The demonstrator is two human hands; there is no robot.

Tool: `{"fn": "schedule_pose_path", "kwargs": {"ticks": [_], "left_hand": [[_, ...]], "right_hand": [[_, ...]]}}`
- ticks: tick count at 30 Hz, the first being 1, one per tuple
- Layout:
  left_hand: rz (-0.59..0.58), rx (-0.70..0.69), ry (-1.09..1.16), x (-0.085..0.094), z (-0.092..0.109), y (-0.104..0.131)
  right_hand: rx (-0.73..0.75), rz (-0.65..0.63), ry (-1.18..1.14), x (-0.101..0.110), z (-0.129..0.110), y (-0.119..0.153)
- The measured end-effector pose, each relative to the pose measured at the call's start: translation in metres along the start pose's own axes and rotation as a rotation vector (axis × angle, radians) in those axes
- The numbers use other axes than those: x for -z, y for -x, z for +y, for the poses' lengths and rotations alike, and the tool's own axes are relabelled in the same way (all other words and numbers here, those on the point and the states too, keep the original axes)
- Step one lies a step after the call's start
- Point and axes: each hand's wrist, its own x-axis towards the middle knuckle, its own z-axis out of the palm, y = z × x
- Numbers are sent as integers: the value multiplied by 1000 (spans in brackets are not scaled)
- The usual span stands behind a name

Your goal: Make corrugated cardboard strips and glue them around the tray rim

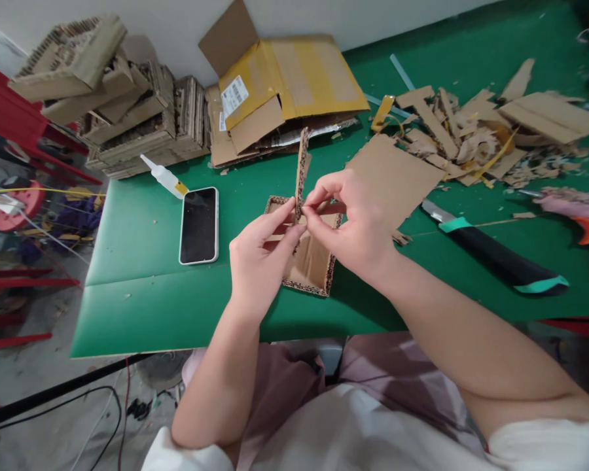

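Between my two hands a narrow cardboard strip (302,163) stands on end, its corrugated edge facing me. My left hand (262,245) pinches the strip's lower part from the left, thumb and fingertips closed on it. From the right, my right hand (351,219) grips the same spot, fingertips pressed together. Below them a shallow cardboard tray (311,265) with low corrugated walls lies on the green table (142,288). My fingers hide part of the tray's middle and the strip's lower end.
A phone (199,226) and a glue bottle (165,178) lie left. Stacked cardboard trays (132,124) and a yellow-taped box (294,78) stand behind. To the right are a flat cardboard sheet (392,176), cardboard scraps (471,137), a utility knife (495,252) and a pink glue gun (574,209).
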Motion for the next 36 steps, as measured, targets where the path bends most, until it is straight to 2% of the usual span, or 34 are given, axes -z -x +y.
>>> {"fn": "schedule_pose_path", "kwargs": {"ticks": [5,16,19,23,27,30,34,36], "left_hand": [[-3,55,72,0,3,-1],[-21,-27,55,0,0,0],[-17,15,64,0,-1,0],[-20,74,130,-2,0,0],[4,151,262,-2,1,-2],[17,238,411,0,1,-5],[-3,313,561,3,3,-8],[-9,318,601,5,3,-9]], "right_hand": [[84,40,51,0,1,1],[131,25,131,-3,2,1],[164,20,219,-4,4,3],[246,74,349,-7,5,4],[259,119,336,-6,3,2],[217,102,238,-1,0,0],[26,149,76,4,-2,-1],[-19,124,-8,4,-1,0]]}}
